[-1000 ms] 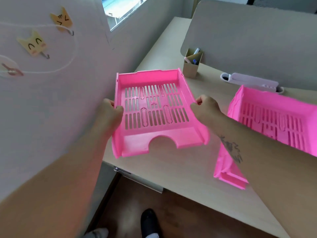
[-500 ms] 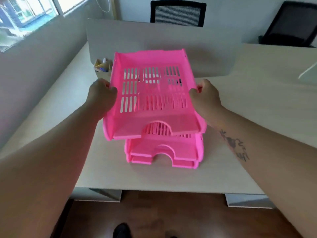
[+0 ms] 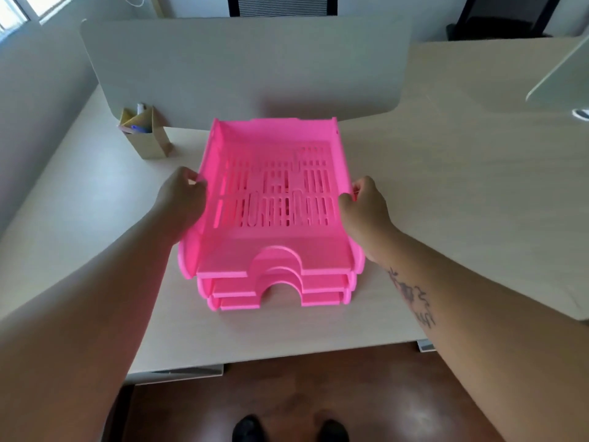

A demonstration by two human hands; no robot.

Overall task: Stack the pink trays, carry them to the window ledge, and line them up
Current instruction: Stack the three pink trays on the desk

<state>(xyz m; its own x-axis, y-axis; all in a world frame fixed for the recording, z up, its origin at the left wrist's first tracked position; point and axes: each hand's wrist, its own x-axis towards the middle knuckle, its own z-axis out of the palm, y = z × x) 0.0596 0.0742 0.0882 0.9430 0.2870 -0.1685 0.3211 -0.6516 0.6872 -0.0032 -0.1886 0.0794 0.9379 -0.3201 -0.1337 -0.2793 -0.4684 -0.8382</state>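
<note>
Left hand (image 3: 181,202), right hand (image 3: 365,207), gripping top pink tray (image 3: 274,199) sides

Left hand (image 3: 181,202) and right hand (image 3: 363,207) curled, arms extended forward.

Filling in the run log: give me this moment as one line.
phase: stacking | top pink tray on two-tray stack | left hand grips left wall | right hand grips right wall | desk, not ledge
</note>
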